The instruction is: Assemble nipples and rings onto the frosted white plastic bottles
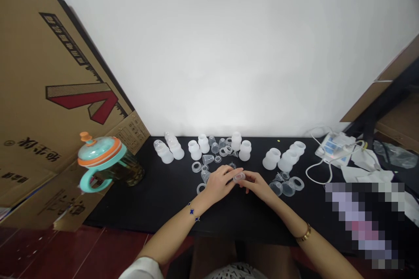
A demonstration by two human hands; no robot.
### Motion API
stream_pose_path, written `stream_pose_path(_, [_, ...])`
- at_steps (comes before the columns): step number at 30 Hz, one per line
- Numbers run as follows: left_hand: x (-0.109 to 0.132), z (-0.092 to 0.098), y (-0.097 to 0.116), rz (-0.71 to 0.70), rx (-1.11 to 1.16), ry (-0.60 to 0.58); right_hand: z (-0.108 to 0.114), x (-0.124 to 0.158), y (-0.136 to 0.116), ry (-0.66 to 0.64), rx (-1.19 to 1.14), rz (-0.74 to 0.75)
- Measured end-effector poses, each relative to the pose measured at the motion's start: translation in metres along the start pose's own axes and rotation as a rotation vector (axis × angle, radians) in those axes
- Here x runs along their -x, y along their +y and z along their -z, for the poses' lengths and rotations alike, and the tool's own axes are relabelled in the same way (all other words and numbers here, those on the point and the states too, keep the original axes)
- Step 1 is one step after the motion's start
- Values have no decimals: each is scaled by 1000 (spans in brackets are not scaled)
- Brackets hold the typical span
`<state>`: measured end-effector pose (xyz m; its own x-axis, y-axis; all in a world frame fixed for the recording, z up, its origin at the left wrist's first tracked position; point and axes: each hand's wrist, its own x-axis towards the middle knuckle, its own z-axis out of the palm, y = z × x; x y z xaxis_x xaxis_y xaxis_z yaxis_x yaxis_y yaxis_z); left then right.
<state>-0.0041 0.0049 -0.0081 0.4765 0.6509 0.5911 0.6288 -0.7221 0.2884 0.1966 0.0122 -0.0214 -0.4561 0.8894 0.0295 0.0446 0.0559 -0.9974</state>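
Observation:
In the middle of the black table, my left hand (220,184) and my right hand (257,186) meet around a clear, ring-shaped baby bottle part (239,177). Fingers of both hands are closed on its edges; whether a nipple sits inside it is too small to tell. Beside my left hand lie a clear ring (201,188), another ring (197,166) and a clear cap (207,159). White bottle bodies, including one open bottle (245,151), stand behind my hands. Right of my right hand are a clear cap (288,188) and a flat ring (297,183).
Assembled bottles (163,151) stand at the back left, near a teal-lidded jug (111,161) and a large cardboard box (49,96). More open bottles (271,158) stand on the right. Beyond them lie a white power strip (334,148) with cables and crumpled paper (366,172).

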Motion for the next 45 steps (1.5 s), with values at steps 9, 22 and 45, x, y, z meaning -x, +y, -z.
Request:
stream_pose_path(9, [0,1,0,-4,9,-2,-1,0,2,9,-3,-17])
stream_pose_path(22, [0,0,1,7,14,-16,-2,1,-1,37,-4,-35])
stream_pose_path(45, [0,1,2,-13,23,-22,-4,2,-10,62,26,-69])
